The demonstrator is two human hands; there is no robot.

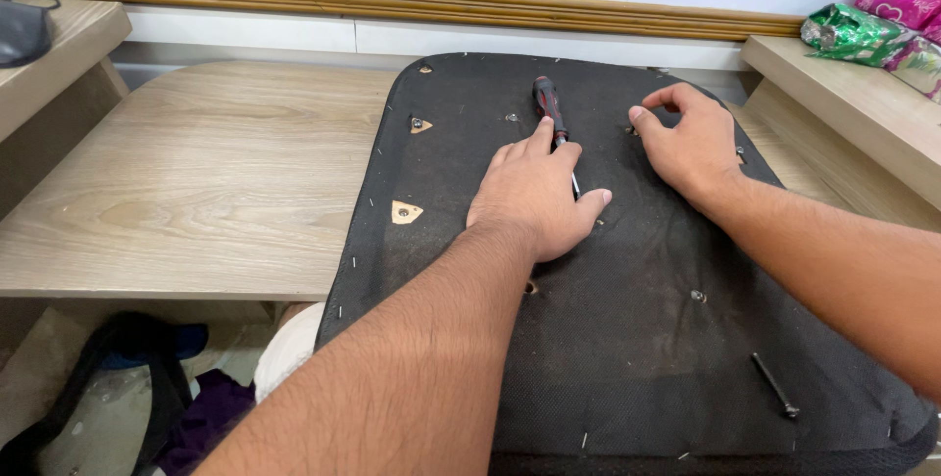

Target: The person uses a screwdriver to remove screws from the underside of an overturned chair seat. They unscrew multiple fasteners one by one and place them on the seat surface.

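- on the black fabric-covered panel, the left hand lies flat over the red-black screwdriver, not gripping it
- right hand pinches at a screw spot, fingers curled
- one black bolt lies loose; other screws seem still in

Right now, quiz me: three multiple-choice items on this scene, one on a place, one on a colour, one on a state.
1. Where does the loose black bolt lie?
A. on the wooden table
B. on the black fabric panel, near its lower right
C. on the right shelf

2. What colours is the screwdriver handle?
A. black and red
B. blue and white
C. plain green

3. How is the left hand placed?
A. raised in the air
B. gripping the bolt
C. flat over the screwdriver's shaft

Answers: 1 B, the bolt rests on fabric; 2 A, the handle shows both; 3 C, palm down, fingers spread.
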